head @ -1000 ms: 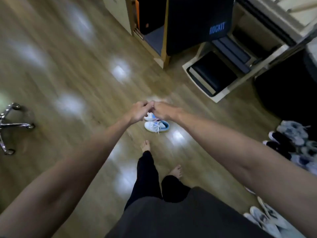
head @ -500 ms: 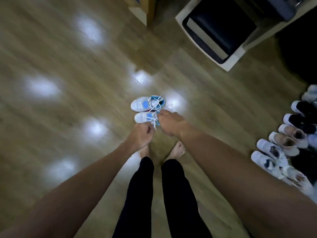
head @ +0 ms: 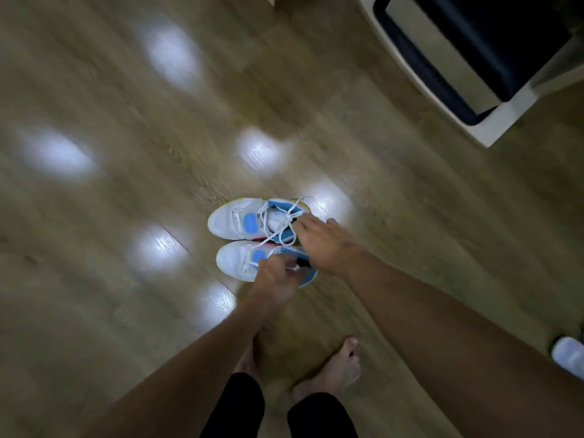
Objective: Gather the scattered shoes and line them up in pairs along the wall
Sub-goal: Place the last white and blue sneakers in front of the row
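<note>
Left hand point(head: 278, 276) fingers curled at collar of near white-blue lace-up sneaker point(head: 243, 260); right hand point(head: 325, 241) fingers loose over far white-blue sneaker point(head: 240, 218) heel; both toes point left.

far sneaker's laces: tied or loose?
Loose. The far sneaker shows white laces trailing slack over its open blue collar and across toward the near sneaker, with no bow visible.

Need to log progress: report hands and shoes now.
Left hand grips near sneaker at collar. Right hand on far sneaker, grip unclear. Both on floor, nothing blocking.
</note>
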Action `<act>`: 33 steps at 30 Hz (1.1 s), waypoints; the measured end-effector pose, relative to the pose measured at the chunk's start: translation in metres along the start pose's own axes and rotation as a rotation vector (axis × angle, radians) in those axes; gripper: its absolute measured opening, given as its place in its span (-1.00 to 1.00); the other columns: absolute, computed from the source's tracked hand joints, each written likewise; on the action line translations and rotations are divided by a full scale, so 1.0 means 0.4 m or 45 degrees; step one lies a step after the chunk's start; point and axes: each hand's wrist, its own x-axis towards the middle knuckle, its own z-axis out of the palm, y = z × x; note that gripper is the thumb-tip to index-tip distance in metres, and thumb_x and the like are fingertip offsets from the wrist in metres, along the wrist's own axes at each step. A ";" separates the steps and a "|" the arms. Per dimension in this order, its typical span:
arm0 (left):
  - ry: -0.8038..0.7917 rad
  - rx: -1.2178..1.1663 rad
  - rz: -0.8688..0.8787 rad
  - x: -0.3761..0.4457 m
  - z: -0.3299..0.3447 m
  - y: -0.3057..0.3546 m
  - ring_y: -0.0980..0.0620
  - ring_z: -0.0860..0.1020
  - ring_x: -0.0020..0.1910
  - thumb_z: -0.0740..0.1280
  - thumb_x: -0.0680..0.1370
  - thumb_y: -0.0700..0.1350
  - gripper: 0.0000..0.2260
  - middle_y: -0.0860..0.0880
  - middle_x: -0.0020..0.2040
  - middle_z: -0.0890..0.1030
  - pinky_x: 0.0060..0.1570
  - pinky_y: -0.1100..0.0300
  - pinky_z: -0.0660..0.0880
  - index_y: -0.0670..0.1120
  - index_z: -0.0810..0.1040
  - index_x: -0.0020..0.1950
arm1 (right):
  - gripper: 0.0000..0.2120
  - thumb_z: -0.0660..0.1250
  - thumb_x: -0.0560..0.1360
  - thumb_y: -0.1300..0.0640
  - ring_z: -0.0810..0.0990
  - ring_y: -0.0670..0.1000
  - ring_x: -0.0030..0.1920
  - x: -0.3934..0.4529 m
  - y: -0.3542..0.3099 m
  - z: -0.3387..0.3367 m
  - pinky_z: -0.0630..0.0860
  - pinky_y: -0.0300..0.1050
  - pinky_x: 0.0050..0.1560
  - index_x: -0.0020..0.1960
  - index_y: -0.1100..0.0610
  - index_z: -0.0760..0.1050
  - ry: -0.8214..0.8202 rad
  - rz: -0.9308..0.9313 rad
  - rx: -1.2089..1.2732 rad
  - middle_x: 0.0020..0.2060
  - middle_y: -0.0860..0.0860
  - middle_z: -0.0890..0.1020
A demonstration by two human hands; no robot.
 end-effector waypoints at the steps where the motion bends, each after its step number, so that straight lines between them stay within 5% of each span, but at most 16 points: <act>1: 0.021 -0.046 -0.013 0.024 0.015 -0.005 0.09 0.58 -0.13 0.39 0.51 -0.09 -0.83 -0.06 -0.08 0.68 -0.12 0.33 0.41 -0.18 0.67 0.00 | -0.55 0.30 0.49 0.18 0.26 0.05 0.41 0.016 0.009 0.017 0.30 -0.02 0.21 0.33 0.15 0.27 -0.011 -0.034 -0.007 0.34 0.07 0.35; 7: 0.043 -0.118 -0.087 0.102 0.108 -0.040 0.04 0.57 -0.25 0.45 0.44 -0.17 -0.90 -0.09 -0.26 0.65 -0.22 0.16 0.46 -0.21 0.65 -0.16 | -0.52 0.28 0.48 0.13 0.37 0.10 0.34 0.083 0.044 0.097 0.31 -0.01 0.18 0.34 0.14 0.22 0.068 -0.137 0.029 0.30 0.10 0.43; 13: -0.231 0.097 -0.087 0.124 0.154 -0.068 -0.02 0.60 -0.07 0.47 0.42 -0.07 -0.79 -0.03 -0.12 0.64 -0.06 0.15 0.51 -0.13 0.63 -0.01 | -0.51 0.34 0.45 0.13 0.50 0.18 0.15 0.108 0.057 0.134 0.32 0.00 0.02 0.28 0.14 0.19 0.094 -0.224 0.047 0.14 0.13 0.51; 17: -0.330 0.628 -0.037 0.119 0.166 -0.058 -0.04 0.53 0.14 0.42 0.44 0.07 -0.61 -0.03 0.13 0.58 0.15 0.07 0.48 -0.05 0.57 0.21 | -0.52 0.37 0.45 0.15 0.47 0.16 0.21 0.088 0.073 0.145 0.36 -0.03 -0.04 0.28 0.12 0.23 0.037 -0.188 0.064 0.22 0.12 0.46; 22: -0.027 1.053 0.053 0.094 0.155 -0.013 -0.07 0.58 0.11 0.25 0.53 -0.05 -0.77 -0.03 0.07 0.63 0.07 0.02 0.54 -0.05 0.63 0.09 | -0.65 0.21 0.56 0.14 0.45 0.14 0.27 0.032 0.098 0.137 0.34 -0.03 0.10 0.32 0.16 0.30 0.233 -0.136 0.080 0.27 0.13 0.47; 27: 0.291 0.927 0.001 0.084 0.104 0.079 -0.15 0.59 0.05 0.20 0.55 -0.06 -0.76 -0.12 0.01 0.65 -0.01 0.08 0.51 -0.08 0.64 0.03 | -0.59 0.27 0.52 0.07 0.51 0.22 0.17 -0.061 0.148 0.078 0.45 0.05 0.07 0.31 0.11 0.25 0.294 -0.062 0.239 0.20 0.16 0.50; 30: 0.288 0.856 0.025 0.058 0.055 0.184 -0.20 0.56 0.09 0.17 0.56 -0.14 -0.76 -0.19 0.04 0.63 0.10 0.05 0.43 -0.18 0.59 0.03 | -0.63 0.18 0.57 -0.10 0.59 0.20 0.09 -0.134 0.190 0.010 0.44 -0.01 -0.04 0.22 0.11 0.24 0.350 0.011 0.280 0.10 0.17 0.59; 33: 0.188 0.664 0.142 -0.001 -0.005 0.338 -0.24 0.57 0.02 0.21 0.48 -0.29 -0.84 -0.28 -0.03 0.62 0.07 0.02 0.44 -0.25 0.58 -0.09 | -0.64 0.22 0.54 0.01 0.60 0.25 0.02 -0.245 0.237 -0.107 0.33 -0.06 -0.20 0.25 0.14 0.25 0.360 0.103 0.311 0.04 0.21 0.60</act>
